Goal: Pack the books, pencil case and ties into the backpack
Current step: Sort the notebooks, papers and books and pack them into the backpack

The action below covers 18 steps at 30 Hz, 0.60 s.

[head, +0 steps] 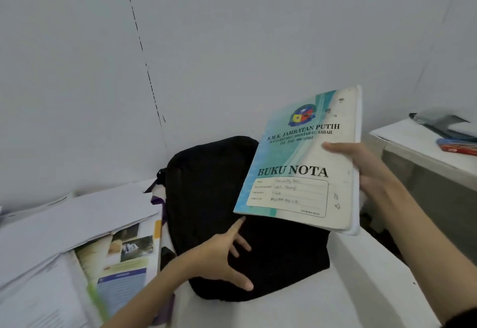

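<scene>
The right hand (pixel 366 170) grips 1 notebook (pixel 302 162) by its right edge, upright above the black backpack (pixel 206 185) at the bench's back edge. The left hand (pixel 222 258), fingers spread and relaxed, rests on the backpack directly below the notebook, nearer any opening, which I cannot see.

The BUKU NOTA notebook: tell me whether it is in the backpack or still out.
Out. The right hand grips the notebook by its edge, held above the black backpack.

R hand (pixel 366 170) holds notebook (pixel 302 165) over backpack (pixel 206 185).
</scene>
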Motion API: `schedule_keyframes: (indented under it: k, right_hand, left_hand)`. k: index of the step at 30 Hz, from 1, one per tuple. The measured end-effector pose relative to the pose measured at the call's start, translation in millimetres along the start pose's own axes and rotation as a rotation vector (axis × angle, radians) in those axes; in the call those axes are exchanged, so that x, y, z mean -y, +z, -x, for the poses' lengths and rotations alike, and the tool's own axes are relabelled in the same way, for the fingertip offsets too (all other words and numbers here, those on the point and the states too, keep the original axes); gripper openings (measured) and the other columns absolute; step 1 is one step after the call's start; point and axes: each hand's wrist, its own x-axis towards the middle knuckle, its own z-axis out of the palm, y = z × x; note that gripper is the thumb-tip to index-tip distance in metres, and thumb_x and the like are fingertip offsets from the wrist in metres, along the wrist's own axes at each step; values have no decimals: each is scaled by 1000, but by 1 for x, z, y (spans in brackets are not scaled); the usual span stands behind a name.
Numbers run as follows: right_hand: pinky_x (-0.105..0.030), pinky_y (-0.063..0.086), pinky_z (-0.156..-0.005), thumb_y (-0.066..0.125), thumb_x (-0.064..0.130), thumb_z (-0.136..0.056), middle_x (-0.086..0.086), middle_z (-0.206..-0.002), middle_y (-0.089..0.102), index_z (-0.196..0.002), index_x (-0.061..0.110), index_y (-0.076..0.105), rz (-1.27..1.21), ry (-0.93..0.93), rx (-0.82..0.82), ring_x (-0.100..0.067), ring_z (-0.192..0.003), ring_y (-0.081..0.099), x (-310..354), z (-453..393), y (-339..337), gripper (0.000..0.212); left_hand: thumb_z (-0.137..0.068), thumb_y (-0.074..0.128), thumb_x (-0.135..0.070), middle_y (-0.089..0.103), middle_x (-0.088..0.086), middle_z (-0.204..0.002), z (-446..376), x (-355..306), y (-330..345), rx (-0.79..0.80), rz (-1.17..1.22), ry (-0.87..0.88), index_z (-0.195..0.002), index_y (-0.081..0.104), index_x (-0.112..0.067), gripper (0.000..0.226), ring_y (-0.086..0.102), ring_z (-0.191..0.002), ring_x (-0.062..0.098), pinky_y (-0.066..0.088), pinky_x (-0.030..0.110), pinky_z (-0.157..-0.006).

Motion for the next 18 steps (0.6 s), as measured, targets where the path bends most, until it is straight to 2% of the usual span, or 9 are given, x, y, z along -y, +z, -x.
schedule_keyframes:
  k: [1,3,5,7,9,12,14,16,18]
  right_hand:
    - [-54,53,-82,63,4,-71,-19,-117,66,-119,5,61,-3,6,21,-38,-106,63,-1,-5,0,48]
    - [-50,56,-78,59,3,-75,-18,-113,67,-114,6,62,-41,35,87,-36,-103,65,-3,-15,3,39]
    - [-47,58,-74,54,1,-80,-16,-107,70,-111,6,63,-74,71,150,-32,-94,69,-5,-24,9,32]
    - [-46,58,-74,56,2,-77,-15,-109,70,-112,6,63,-91,97,199,-32,-95,69,-8,-31,15,36]
    - [-49,57,-78,59,5,-73,-16,-114,68,-115,6,63,-96,130,240,-35,-101,66,-11,-38,19,42]
    - [-50,56,-79,60,7,-73,-17,-114,68,-115,6,63,-90,177,286,-34,-98,67,-13,-45,21,43]
    - [-50,57,-76,59,7,-73,-17,-114,67,-118,5,61,-93,194,320,-35,-97,68,-14,-49,18,46]
    - [-47,59,-69,60,6,-72,-18,-111,68,-117,5,61,-85,203,336,-34,-93,69,-16,-54,13,46]
    - [-47,58,-66,68,5,-66,-20,-112,67,-119,5,60,-49,204,329,-37,-95,68,-18,-60,6,54]
  left_hand:
    - [-78,74,-36,53,-17,-123,-1,0,2,-33,-45,3,-148,19,-31,89,52,-107,2,44,14,-88]
    - [-87,65,-32,61,-13,-112,-5,2,-2,-126,-80,-6,-125,57,-27,39,56,-99,1,47,16,-90]
    - [-92,59,-27,65,-6,-92,-7,7,-7,-210,42,-66,-98,69,-19,15,58,-82,3,48,18,-79]
    - [-93,57,-23,59,-1,-74,-11,18,-8,-323,165,-149,-81,66,-12,19,53,-68,9,43,23,-66]
    - [-94,54,-21,65,4,-77,-14,34,-11,-527,304,-276,-84,67,-9,21,56,-69,12,40,23,-65]
    - [-96,50,-17,65,19,-86,-13,53,-28,-886,769,-453,-91,65,3,26,61,-79,28,44,29,-68]
    - [-95,48,-11,58,16,-77,-4,57,-46,-1064,1047,-501,-84,58,5,21,54,-68,26,46,23,-55]
    - [-98,43,-14,55,10,-82,2,59,-66,-1136,1095,-514,-81,54,0,25,49,-67,20,44,19,-48]
    - [-99,44,-36,61,6,-102,8,57,-84,-1105,1129,-440,-97,60,0,39,56,-85,22,48,25,-68]
